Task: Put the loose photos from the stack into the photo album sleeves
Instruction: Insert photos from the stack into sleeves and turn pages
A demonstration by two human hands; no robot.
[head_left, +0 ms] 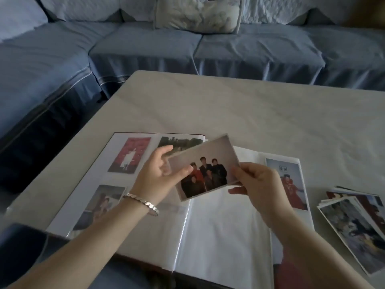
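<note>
Seen from the head camera, the two hands are apart and both hold one photo (205, 167). The left hand (155, 178) pinches its left edge and the right hand (260, 184) its right edge, above the open album (218, 226) on the table (250, 113). If the photo goes in tilted, I think a corner may catch at the sleeve mouth and bend. The stack (352, 220) lies at the right, and a sofa (145, 44) stands behind.

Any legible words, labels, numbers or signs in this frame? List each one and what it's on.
No text here can be read.
Right-page photo in the album: the small dark sign near its top is too blurred to read.
Red-backed photo: only a pattern, no letters made out.
Held photo, pinched by the left hand and right hand: no writing.
Loose stack: no writing.
</note>
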